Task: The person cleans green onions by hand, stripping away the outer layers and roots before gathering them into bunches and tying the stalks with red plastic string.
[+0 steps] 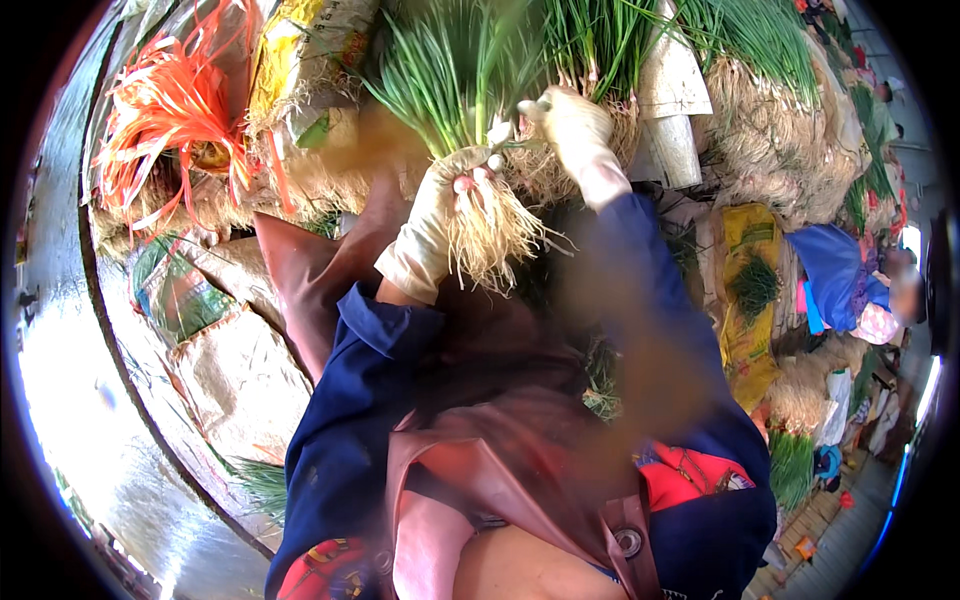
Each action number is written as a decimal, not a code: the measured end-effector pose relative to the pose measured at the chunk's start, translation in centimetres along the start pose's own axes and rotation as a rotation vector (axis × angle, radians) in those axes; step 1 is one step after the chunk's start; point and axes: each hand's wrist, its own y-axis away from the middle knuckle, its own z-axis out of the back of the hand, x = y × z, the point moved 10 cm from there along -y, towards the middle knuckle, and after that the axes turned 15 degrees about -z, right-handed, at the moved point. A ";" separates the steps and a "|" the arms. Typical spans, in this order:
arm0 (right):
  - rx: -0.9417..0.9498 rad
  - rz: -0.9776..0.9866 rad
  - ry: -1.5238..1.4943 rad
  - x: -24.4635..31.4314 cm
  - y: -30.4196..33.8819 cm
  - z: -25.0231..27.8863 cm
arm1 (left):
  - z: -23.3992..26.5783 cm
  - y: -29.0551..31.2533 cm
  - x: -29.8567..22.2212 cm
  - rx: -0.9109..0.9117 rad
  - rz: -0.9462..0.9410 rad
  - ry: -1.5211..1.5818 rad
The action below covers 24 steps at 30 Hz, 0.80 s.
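My left hand [435, 215], in a cream glove, is closed round a bunch of spring onions [478, 190]. Green leaves rise from it, and the pale bulbs and stringy roots hang out below my fingers. Just right of the bunch is my right hand [572, 125], also gloved, its fingers curled into a pinch near the white stems. Whatever lies between those fingertips is too small to make out. More spring onions [590, 50] stand behind the right hand, their roots partly covered by it.
Orange plastic strips [175, 115] lie in a heap at the far left beside a yellow sack [285, 60]. A large rooted pile of spring onions [760, 140] fills the far right. A brown apron [500, 400] covers my lap. Another person [865, 285] in blue is at the right.
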 end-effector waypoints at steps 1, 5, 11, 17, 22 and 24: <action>0.113 -0.036 -0.084 -2.9 -4.7 -5.0 | -0.5 -0.6 1.4 0.016 0.032 0.057; 0.173 -0.100 -1.044 -3.7 -2.6 4.2 | -1.7 0.8 -1.5 -0.041 -0.095 -0.024; 0.255 -0.133 -0.977 -6.2 3.0 7.7 | -1.1 0.7 0.5 -0.175 -0.060 -0.069; 0.718 0.023 -1.201 -2.7 11.3 -2.4 | -0.2 0.0 2.2 0.058 0.142 -0.166; 0.567 0.009 -1.361 -2.7 7.1 -2.2 | 1.7 1.4 1.0 -0.130 0.113 -0.386; 0.693 -0.064 -1.425 -1.0 6.7 -3.5 | 1.0 2.0 1.2 -0.142 0.162 -0.347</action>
